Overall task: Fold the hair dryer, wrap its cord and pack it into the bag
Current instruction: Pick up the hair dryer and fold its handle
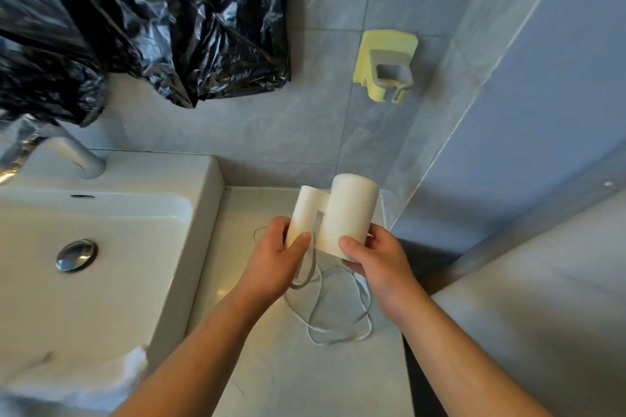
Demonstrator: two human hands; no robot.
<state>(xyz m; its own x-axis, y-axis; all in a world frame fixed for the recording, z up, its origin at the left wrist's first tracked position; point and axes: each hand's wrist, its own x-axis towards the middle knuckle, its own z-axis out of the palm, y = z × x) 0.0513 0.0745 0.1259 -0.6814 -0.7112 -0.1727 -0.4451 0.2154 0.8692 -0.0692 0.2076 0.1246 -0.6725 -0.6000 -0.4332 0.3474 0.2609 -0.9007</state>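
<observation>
Pale stone counter (271,376) beside sink (189,173), grey tiled wall (321,132); hands (271,264) (379,267) grip hair dryer (349,210).

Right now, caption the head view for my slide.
Left hand and right hand grip the folded hair dryer; its cord trails loose onto the counter.

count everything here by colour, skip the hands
white: 3 (hair dryer, cord, sink)
black: 1 (plastic bag)
silver: 2 (tap, drain plug)
yellow and grey: 1 (wall holder)
total: 7
</observation>
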